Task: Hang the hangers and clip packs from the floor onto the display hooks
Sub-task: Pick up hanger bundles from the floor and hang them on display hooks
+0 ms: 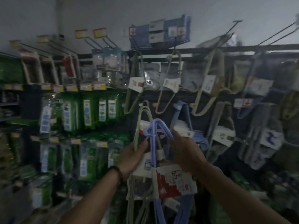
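Note:
A pack of blue hangers with a red-and-white label is raised in front of the dark display board. My right hand grips it by the upper part, just right of the hooks' bend. A pack of pale green hangers hangs beside it on the left, and my left hand is closed around its lower stem. Both packs trail down below my wrists. Whether the blue pack's top sits on a display hook is hidden by blur.
Beige and grey hanger packs hang in rows on the board's hooks. Bare long hooks stick out at the top right. Green-packaged goods fill the shelves on the left. Blue boxes sit on top.

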{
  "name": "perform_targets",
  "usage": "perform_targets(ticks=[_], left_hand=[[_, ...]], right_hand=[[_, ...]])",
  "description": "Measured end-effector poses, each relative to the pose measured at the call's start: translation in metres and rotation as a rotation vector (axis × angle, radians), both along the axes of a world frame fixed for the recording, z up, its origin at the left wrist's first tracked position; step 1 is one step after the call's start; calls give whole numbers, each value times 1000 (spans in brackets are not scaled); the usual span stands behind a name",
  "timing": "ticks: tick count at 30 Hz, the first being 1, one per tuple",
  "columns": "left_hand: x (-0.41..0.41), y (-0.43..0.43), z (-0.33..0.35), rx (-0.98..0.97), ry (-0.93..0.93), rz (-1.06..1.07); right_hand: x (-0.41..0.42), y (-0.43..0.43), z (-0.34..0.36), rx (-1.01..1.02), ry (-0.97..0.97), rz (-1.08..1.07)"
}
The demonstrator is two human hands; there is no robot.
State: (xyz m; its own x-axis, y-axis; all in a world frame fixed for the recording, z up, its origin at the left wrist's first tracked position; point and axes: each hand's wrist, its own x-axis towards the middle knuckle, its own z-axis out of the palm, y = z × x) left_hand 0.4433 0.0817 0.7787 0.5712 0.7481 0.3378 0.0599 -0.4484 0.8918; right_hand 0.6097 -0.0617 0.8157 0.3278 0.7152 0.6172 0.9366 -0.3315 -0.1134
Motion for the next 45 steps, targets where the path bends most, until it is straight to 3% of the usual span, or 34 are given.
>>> perform_targets(ticks=[2, 8, 10, 14, 16, 20, 27, 30, 33, 38, 42, 45], left_hand=[[23, 2, 6, 26, -84, 45], [82, 27, 38, 458, -150, 142], [95, 37, 47, 572, -104, 201], [105, 56, 55, 717, -23, 190], [109, 62, 56, 829, 81, 205], [124, 65, 57, 1047, 232, 401], [148, 72, 68, 843, 275, 334], [158, 74, 62, 809, 270, 332], [165, 75, 55, 745, 242, 302], [176, 66, 50, 744, 212, 321], [185, 56, 47, 761, 240, 328], [188, 45, 41, 751, 195, 338]], right_hand=[[30, -12, 5, 34, 11, -20], [116, -24, 17, 142, -28, -36], [145, -17, 19, 85, -90, -96], [185, 6, 32, 29, 49, -173], [199, 24, 36, 44, 29, -190], [218, 64, 42, 110, 1, -179], [246, 112, 55, 111, 17, -242], [253, 118, 43, 132, 151, -186], [266, 119, 25, 88, 73, -149], [268, 126, 29, 77, 185, -90], [270, 116, 48, -131, 223, -49], [261, 80, 56, -16, 300, -28]])
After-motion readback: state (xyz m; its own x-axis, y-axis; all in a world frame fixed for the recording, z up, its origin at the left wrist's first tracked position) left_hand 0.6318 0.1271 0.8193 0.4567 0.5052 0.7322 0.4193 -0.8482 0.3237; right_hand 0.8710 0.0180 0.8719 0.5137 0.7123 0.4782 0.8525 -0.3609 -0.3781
